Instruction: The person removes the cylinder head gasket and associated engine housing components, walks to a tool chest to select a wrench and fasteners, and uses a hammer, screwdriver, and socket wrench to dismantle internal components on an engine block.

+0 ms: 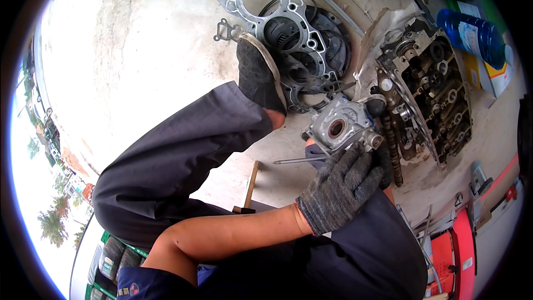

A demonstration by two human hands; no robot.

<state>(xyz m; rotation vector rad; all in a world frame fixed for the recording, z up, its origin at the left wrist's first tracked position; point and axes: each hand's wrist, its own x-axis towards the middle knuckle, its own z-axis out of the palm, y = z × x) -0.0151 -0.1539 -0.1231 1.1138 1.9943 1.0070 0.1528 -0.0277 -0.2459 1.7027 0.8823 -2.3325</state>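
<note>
A grey cast metal pump housing with a round brown-rimmed bore is held up in front of my right shoe. My left hand, in a dark grey knitted glove, is closed with its fingers against the housing's lower edge. From under its thumb side a thin metal shaft, like a screwdriver's, sticks out to the left; its handle is hidden. Behind the left hand, my gloved right hand shows only in part beside the housing, and its fingers are hidden.
An engine cylinder head lies at the right, near a blue bottle. Beyond my left shoe is a flat metal gasket over round dark parts. A wooden stick lies between my legs. A red tool case stands lower right.
</note>
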